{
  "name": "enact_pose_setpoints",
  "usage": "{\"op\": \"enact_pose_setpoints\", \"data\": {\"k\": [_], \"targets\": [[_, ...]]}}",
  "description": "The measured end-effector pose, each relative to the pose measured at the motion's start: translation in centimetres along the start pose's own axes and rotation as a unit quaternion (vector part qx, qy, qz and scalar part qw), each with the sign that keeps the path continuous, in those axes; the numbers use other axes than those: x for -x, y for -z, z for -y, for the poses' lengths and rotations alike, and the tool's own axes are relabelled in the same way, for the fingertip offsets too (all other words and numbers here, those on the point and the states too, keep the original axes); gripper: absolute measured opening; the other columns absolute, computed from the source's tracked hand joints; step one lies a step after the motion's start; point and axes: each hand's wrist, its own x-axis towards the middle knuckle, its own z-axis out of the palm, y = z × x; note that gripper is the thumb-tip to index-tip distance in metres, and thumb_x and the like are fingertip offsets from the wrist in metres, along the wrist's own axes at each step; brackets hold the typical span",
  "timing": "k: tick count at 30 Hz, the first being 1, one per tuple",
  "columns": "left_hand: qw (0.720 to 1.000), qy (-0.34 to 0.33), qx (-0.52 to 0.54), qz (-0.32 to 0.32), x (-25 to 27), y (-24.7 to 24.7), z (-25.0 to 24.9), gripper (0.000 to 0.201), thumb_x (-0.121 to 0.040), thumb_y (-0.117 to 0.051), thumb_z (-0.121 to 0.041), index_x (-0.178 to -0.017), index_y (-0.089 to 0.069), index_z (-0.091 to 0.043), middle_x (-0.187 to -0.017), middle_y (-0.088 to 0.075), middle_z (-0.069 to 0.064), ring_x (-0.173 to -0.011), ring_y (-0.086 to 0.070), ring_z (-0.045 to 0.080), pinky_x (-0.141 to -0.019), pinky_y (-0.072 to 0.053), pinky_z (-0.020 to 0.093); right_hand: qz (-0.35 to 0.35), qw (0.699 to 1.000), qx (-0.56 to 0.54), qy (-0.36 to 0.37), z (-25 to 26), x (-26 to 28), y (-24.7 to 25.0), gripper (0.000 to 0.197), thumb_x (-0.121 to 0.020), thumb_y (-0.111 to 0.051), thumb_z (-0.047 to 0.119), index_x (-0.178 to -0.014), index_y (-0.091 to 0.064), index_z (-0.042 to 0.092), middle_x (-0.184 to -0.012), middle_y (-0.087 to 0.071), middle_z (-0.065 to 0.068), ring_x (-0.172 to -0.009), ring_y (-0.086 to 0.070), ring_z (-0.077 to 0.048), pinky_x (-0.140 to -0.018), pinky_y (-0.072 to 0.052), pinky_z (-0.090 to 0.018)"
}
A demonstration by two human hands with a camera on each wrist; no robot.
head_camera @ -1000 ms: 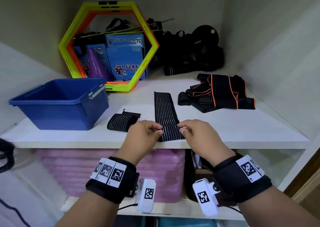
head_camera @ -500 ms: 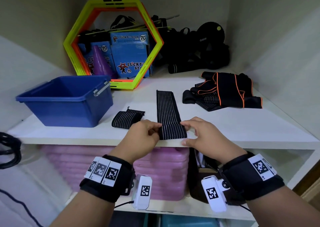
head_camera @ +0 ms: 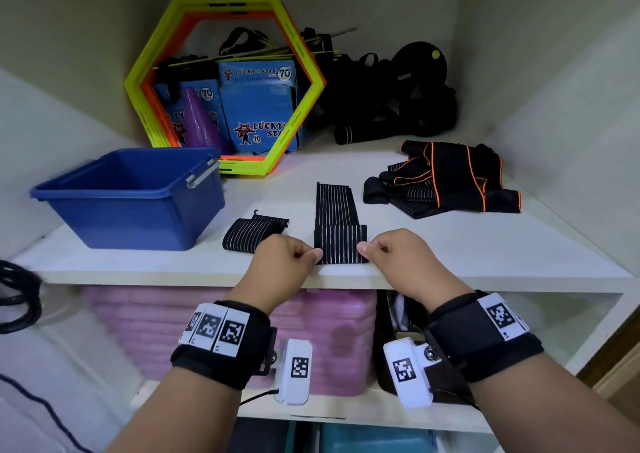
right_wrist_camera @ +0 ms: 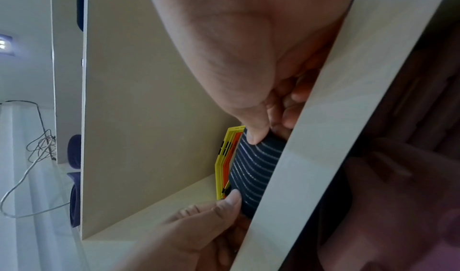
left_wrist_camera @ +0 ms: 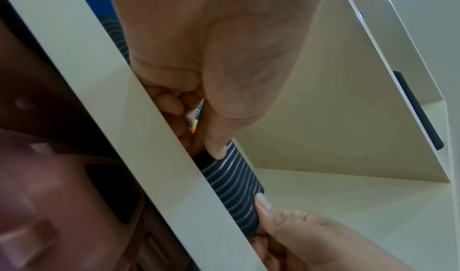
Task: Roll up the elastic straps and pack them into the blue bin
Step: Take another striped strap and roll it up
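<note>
A black elastic strap with thin white stripes (head_camera: 335, 210) lies lengthwise on the white shelf (head_camera: 450, 255), its near end folded over into a flat roll (head_camera: 341, 245) at the front edge. My left hand (head_camera: 304, 253) pinches the roll's left end and my right hand (head_camera: 375, 249) pinches its right end. The wrist views show each thumb on top of the striped roll (left_wrist_camera: 231, 184) (right_wrist_camera: 256, 169). A second striped strap (head_camera: 254, 234) lies rolled to the left. The blue bin (head_camera: 131, 196) stands at the shelf's left with nothing visible inside.
A heap of black straps with orange trim (head_camera: 450, 179) lies at the right. Yellow and orange hexagon frames (head_camera: 221, 85), blue boxes (head_camera: 258, 106), a purple cone (head_camera: 201, 120) and black gear (head_camera: 394, 99) fill the back. Pink cases (head_camera: 242, 331) sit on the shelf below.
The strap's near end has been turned over away from me into a thicker roll, so the flat length is shorter. Both hands stay pinching its ends.
</note>
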Motion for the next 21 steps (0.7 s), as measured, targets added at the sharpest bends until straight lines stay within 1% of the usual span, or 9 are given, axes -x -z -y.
{"op": "enact_pose_setpoints", "data": {"k": [2, 4, 6, 9, 12, 14, 16, 18, 21], "targets": [[1.0, 0.014, 0.009, -0.005, 0.0, -0.1, -0.1, 0.03, -0.095, -0.065, -0.034, -0.075, -0.076, -0.014, -0.059, -0.065, 0.003, -0.053, -0.054, 0.012, -0.048, -0.037, 0.016, -0.014, 1.0, -0.018, -0.014, 0.1, -0.1, -0.1, 0.05, -0.095, -0.059, 0.043, -0.076, -0.068, -0.003, -0.071, -0.064, -0.019, -0.07, -0.06, -0.032, -0.067, -0.05, -0.037], [0.999, 0.023, 0.022, -0.01, -0.1, -0.2, 0.0, 0.031, -0.094, -0.066, -0.035, -0.072, -0.075, -0.015, -0.06, -0.067, 0.0, -0.053, -0.056, 0.009, -0.048, -0.038, 0.013, -0.02, 0.999, -0.027, -0.031, 0.3, -0.3, -0.1, 0.055, -0.093, -0.061, 0.043, -0.064, -0.056, -0.004, -0.06, -0.05, -0.017, -0.06, -0.049, -0.03, -0.059, -0.041, -0.034], [0.999, 0.026, 0.032, -0.012, -0.2, -0.2, 0.1, 0.034, -0.094, -0.066, -0.035, -0.067, -0.072, -0.014, -0.061, -0.067, 0.003, -0.054, -0.057, 0.01, -0.049, -0.039, 0.013, -0.024, 0.998, -0.033, -0.042, 0.3, -0.6, -0.1, 0.056, -0.091, -0.063, 0.043, -0.058, -0.049, -0.001, -0.058, -0.038, -0.012, -0.056, -0.04, -0.024, -0.056, -0.031, -0.032], [0.999, 0.035, 0.035, -0.006, -0.3, 0.0, 0.1, 0.041, -0.093, -0.067, -0.034, -0.059, -0.065, -0.01, -0.055, -0.055, 0.003, -0.05, -0.048, 0.013, -0.048, -0.036, 0.018, -0.013, 0.998, -0.023, -0.056, 0.4, -0.8, -0.1, 0.055, -0.089, -0.064, 0.044, -0.057, -0.049, 0.003, -0.055, -0.038, -0.008, -0.054, -0.04, -0.022, -0.055, -0.031, -0.032], [0.998, 0.045, 0.033, -0.008, -0.6, -0.1, 0.1, 0.042, -0.092, -0.068, -0.033, -0.062, -0.063, -0.003, -0.049, -0.047, -0.003, -0.042, -0.041, 0.007, -0.044, -0.032, 0.015, -0.004, 0.999, 0.007, -0.051, 0.5, -1.1, -0.2, 0.048, -0.09, -0.063, 0.043, -0.058, -0.046, 0.011, -0.057, -0.044, -0.004, -0.06, -0.05, -0.027, -0.058, -0.035, -0.032], [0.999, 0.035, 0.026, -0.015, -0.6, -0.2, -0.1, 0.029, -0.091, -0.069, -0.032, -0.072, -0.066, -0.01, -0.055, -0.056, -0.004, -0.049, -0.051, 0.005, -0.052, -0.037, 0.017, -0.022, 0.999, 0.002, -0.04, 0.2, -1.2, -0.4, 0.032, -0.089, -0.063, 0.043, -0.074, -0.054, 0.017, -0.066, -0.055, 0.004, -0.072, -0.059, -0.024, -0.065, -0.043, -0.032], [0.998, 0.025, 0.051, -0.015, -0.4, -0.2, -0.2, 0.01, -0.091, -0.069, -0.028, -0.097, -0.066, -0.021, -0.07, -0.064, 0.001, -0.067, -0.062, 0.014, -0.061, -0.044, 0.023, -0.029, 0.999, -0.015, -0.027, 0.1, -1.0, -0.6, 0.014, -0.09, -0.063, 0.042, -0.095, -0.058, 0.03, -0.071, -0.06, 0.009, -0.077, -0.061, -0.018, -0.074, -0.05, -0.035], [0.999, 0.012, 0.051, 0.003, -0.4, -0.2, -0.2, 0.026, -0.093, -0.067, -0.028, -0.118, -0.064, -0.031, -0.081, -0.067, 0.005, -0.077, -0.066, 0.018, -0.067, -0.047, 0.024, -0.023, 1.0, -0.006, -0.01, 0.1, -0.9, -0.7, 0.011, -0.092, -0.061, 0.04, -0.102, -0.063, 0.035, -0.065, -0.056, 0.012, -0.076, -0.06, -0.016, -0.078, -0.052, -0.036], [0.999, 0.006, 0.009, 0.034, -0.7, 0.1, 0.0, 0.033, -0.094, -0.064, -0.033, -0.127, -0.066, -0.027, -0.085, -0.071, 0.003, -0.078, -0.066, 0.016, -0.068, -0.045, 0.023, -0.015, 1.0, 0.015, 0.019, 0.1, -0.7, -0.5, 0.021, -0.092, -0.06, 0.046, -0.109, -0.066, 0.035, -0.069, -0.052, 0.016, -0.082, -0.057, -0.014, -0.076, -0.048, -0.033]]}}
